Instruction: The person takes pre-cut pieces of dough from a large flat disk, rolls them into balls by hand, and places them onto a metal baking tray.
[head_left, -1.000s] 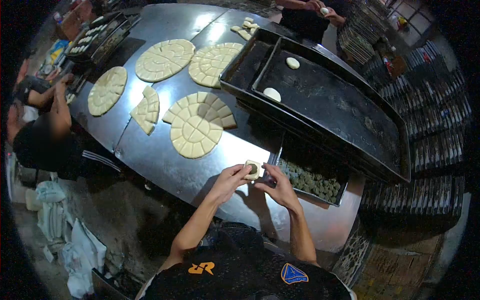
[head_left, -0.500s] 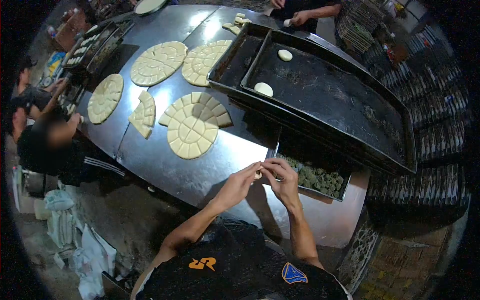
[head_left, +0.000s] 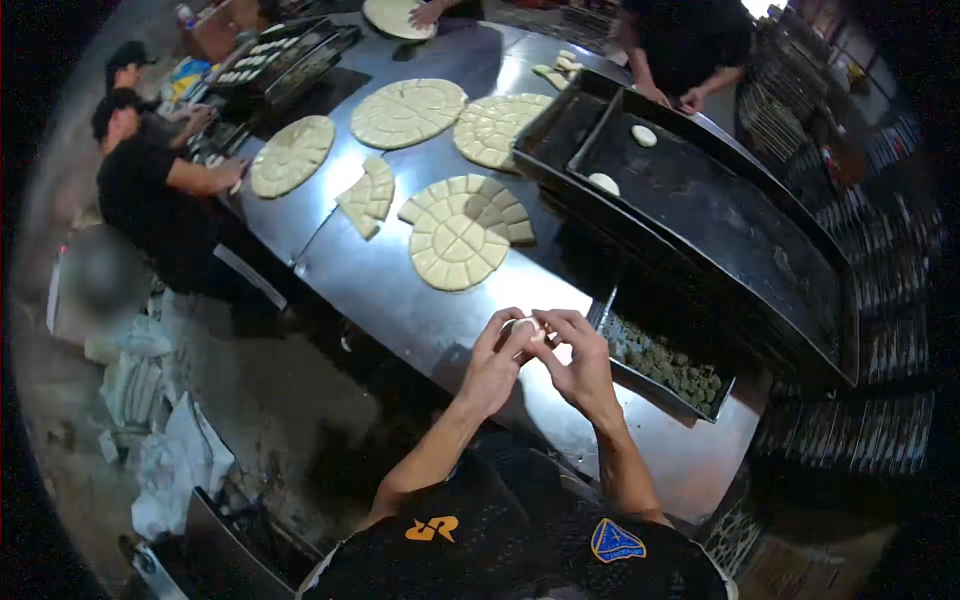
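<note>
Both my hands are raised over the near part of the metal table (head_left: 400, 325), fingertips meeting around a small pale piece of dough (head_left: 526, 324). My left hand (head_left: 490, 368) is closed on its left side, and my right hand (head_left: 582, 368) pinches it from the right. Fingers cover much of the dough, so its full shape is hidden. Just right of my right hand, a metal tray holds several greenish filling balls (head_left: 668, 368). Ahead of my hands lies a flat dough round cut into pieces (head_left: 455, 255).
A large black baking tray (head_left: 720, 230) at the right overhangs the filling tray, with two white dough balls (head_left: 643, 135) on it. More cut dough rounds (head_left: 408, 112) lie farther back. Co-workers (head_left: 165, 190) stand at the left and the far side. Tray stacks (head_left: 880, 320) fill the right.
The view has shifted, so the table and trays appear farther right. My fingers have changed position around the dough, and more of it shows. A co-worker's hand is now visible on the far dough round.
</note>
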